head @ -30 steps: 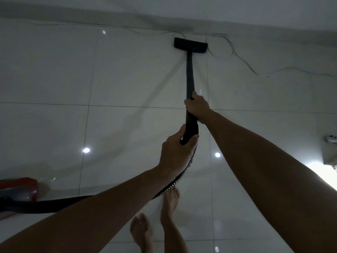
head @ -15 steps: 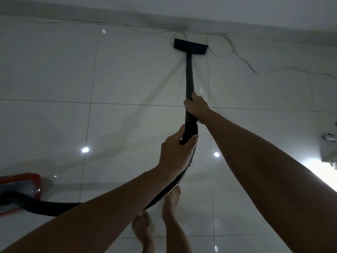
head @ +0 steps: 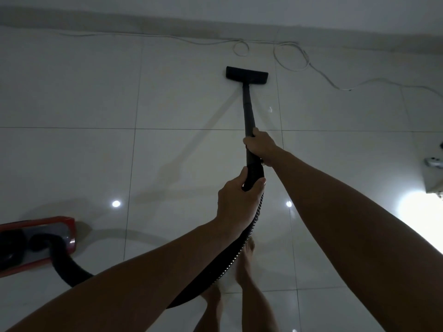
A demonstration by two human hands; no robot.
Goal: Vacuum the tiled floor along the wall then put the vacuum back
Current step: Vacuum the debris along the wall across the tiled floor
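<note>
I held the vacuum with both hands. My right hand (head: 260, 144) was the farther one, its fingers (head: 249, 143) curled round the black wand (head: 248, 109) about where the straight tube met the thicker handle section. My left hand (head: 237, 195) sat just behind and below it, thumb on the left and fingers wrapped over the right side of the curved handle (head: 254, 173), right where the ribbed hose (head: 239, 250) began. The two hands were close together but not touching. From my right hand the wand ran straight ahead and slightly left down to the flat black floor head (head: 247, 75), which lay on the pale tiled floor (head: 84, 92) a little short of the wall (head: 239, 10), well beyond my fingers. A thin white cable (head: 291, 56) lay in loops along the foot of the wall, just past the floor head and off to its right, apart from it. The hose passed under my left forearm and curved away to the red vacuum body (head: 36, 243) standing on the floor at my far left. My bare feet (head: 244, 264) showed below the hose. At the right edge was a pale object (head: 434, 173) in a bright patch of light, too dim and cropped for me to say what it was.
</note>
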